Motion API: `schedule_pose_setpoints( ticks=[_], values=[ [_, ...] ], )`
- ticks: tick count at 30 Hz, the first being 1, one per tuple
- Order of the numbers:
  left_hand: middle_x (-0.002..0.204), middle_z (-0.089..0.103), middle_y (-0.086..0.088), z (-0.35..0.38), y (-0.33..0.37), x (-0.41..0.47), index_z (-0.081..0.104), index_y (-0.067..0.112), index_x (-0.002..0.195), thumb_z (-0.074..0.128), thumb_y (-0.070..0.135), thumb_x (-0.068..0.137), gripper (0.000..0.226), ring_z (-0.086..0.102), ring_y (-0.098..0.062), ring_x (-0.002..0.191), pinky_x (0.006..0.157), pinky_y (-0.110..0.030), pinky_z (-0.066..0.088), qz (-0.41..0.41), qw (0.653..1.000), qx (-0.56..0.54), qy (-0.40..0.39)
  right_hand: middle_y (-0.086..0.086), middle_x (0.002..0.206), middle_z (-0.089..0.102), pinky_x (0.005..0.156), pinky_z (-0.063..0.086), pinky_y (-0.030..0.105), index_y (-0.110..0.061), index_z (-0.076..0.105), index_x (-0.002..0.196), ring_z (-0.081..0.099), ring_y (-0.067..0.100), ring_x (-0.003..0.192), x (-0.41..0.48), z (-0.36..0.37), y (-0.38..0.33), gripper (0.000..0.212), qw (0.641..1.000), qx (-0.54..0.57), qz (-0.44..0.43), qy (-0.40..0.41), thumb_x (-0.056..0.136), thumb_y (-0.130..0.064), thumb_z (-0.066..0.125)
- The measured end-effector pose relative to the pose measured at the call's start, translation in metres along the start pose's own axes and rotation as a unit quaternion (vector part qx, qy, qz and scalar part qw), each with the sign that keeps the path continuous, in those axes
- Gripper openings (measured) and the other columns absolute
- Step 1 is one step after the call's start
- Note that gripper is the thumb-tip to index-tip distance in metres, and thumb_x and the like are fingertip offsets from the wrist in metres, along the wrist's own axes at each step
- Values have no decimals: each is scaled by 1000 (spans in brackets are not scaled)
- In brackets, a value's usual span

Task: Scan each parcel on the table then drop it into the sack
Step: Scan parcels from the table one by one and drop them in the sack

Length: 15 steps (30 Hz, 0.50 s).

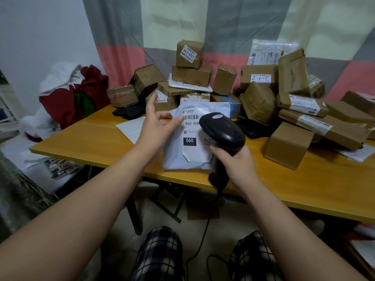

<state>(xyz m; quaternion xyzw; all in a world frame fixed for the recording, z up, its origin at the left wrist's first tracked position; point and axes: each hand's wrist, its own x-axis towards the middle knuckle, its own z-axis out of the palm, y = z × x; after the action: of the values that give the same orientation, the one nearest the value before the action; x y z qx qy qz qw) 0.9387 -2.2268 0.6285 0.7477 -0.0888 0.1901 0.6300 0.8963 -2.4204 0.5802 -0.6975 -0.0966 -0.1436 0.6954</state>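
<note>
Red cloth heap [67,102]: bundled up at far left, beyond the corner of the table [91,142].
Left hand [160,120]: thumb on the front, fingers spread behind, pinching the parcel [188,159] at its upper left corner.
Parcel: white soft mailer, label [194,136] facing us, tilted over the table's near edge; whether its bottom touches the wood, cannot tell.
Scanner [223,128]: black head right over the label, hiding part of the barcode.
Right hand [237,165]: fingers wrapped tight round the scanner's handle.
Cardboard boxes [257,102]: piled across the table's back and right.
</note>
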Motion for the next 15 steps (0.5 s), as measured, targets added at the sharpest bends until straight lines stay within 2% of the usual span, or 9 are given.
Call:
schedule_pose_setpoints(
  ticks=[2,4,6,7,9,10,12,13,15],
  values=[
    [100,51,5,-5,11,10,27,27,148,70,24,87,74,54,-6,77,65,-7,47,-16,998,37,-43,1,117,67,78,46,10,-9,57,126,62,9,109,1,0,-3,64,999,-30,-13,-4,69,-31,75],
    [97,49,3,-10,15,19,48,21,139,68,26,88,54,50,-11,85,68,-5,43,2,987,136,-83,-2,117,67,78,46,9,-12,58,126,61,5,109,1,0,-5,63,999,-33,-16,-6,68,-33,74],
    [112,47,-3,-14,15,26,56,24,132,65,35,90,44,47,-17,107,90,-18,40,11,959,268,-90,-4,116,67,79,47,11,-17,60,122,61,1,106,-2,-1,-7,53,999,-28,-13,-13,72,-28,76],
    [123,42,-5,-16,14,29,54,29,133,62,40,90,45,40,-22,120,101,-28,35,10,944,318,-84,-4,113,67,78,47,11,-21,62,116,61,-3,103,-3,-1,-7,43,999,-25,-15,-18,76,-21,77],
    [138,36,-3,-18,18,31,42,37,139,59,42,92,51,30,-24,130,110,-40,29,17,938,336,-84,-9,104,67,75,47,8,-27,63,106,62,-9,95,-6,-1,-9,35,999,-17,-27,-32,81,-4,73],
    [139,41,-2,-19,20,32,43,36,139,58,40,93,49,34,-23,128,108,-38,33,21,944,315,-95,-12,102,66,74,46,8,-29,62,103,62,-11,92,-7,-1,-11,36,999,-13,-31,-38,82,0,71],
    [116,61,-3,-20,25,34,61,22,119,60,28,94,26,53,-20,106,84,-22,49,10,958,255,-133,-14,100,66,73,46,7,-28,62,102,62,-11,91,-8,0,-12,37,998,-10,-38,-43,82,2,69],
    [99,65,-3,-20,28,35,66,16,103,62,23,93,13,58,-18,92,71,-21,50,1,960,236,-148,-13,100,66,73,47,8,-27,62,103,62,-10,91,-8,0,-11,36,998,-11,-39,-40,82,2,69],
    [81,63,0,-20,32,36,65,14,85,63,21,92,10,57,-15,77,66,-27,48,16,958,246,-149,-7,105,67,75,48,10,-21,63,110,63,-3,97,-6,1,-10,34,999,-23,-29,-22,83,-1,70]
  ],
)
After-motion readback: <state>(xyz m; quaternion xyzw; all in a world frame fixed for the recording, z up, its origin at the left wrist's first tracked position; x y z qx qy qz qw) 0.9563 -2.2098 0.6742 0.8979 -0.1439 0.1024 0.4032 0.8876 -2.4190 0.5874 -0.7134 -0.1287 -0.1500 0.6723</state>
